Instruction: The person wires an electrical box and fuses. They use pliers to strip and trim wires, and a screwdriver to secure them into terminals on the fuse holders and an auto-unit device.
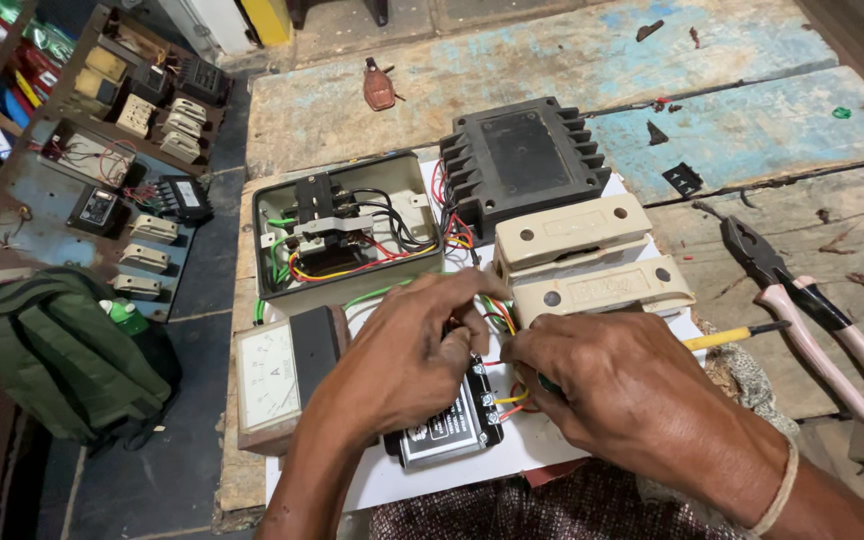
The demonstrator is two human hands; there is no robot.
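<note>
The left hand (407, 350) presses on the black electrical module (447, 425), its grip clenched around the module's top edge. The right hand (617, 385) is grasping a yellow-handled screwdriver (727, 335) at the coloured wires (502, 318). The module lies just below the cream fuse holders (592, 260) on the white board (532, 455). I think steady pressure and a straight tip help here. The screwdriver's long axis runs sideways; its tip is hidden under the fingers, apparently toward the module.
</note>
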